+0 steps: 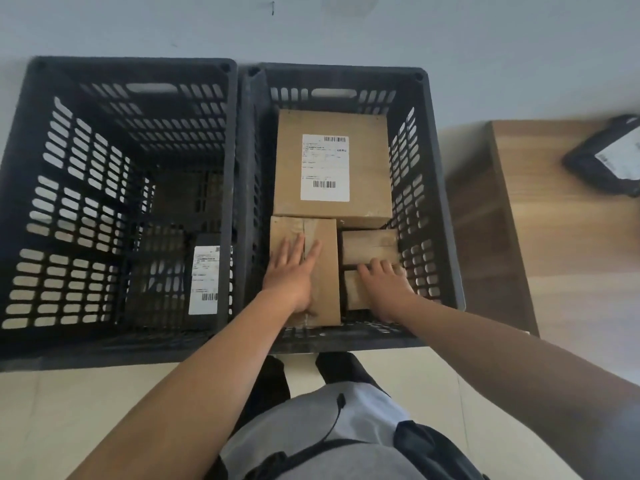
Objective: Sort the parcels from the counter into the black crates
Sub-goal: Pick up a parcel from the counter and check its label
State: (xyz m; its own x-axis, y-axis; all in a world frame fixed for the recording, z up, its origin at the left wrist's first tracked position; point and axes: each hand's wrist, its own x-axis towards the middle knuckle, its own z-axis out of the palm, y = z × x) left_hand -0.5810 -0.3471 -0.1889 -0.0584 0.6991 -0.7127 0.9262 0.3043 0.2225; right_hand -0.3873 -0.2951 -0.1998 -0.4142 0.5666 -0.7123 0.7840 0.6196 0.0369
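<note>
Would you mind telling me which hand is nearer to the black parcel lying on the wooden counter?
Right. The right hand rests on a small box in the right crate, on the side toward the black parcel. The left hand lies flat on a box farther left.

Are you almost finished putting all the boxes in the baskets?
Nearly. The right crate already holds four cardboard boxes, including the big labelled box, and the left crate holds a dark parcel. Right now the left hand presses a long box and the right hand settles a small box. One black parcel waits on the counter.
</note>
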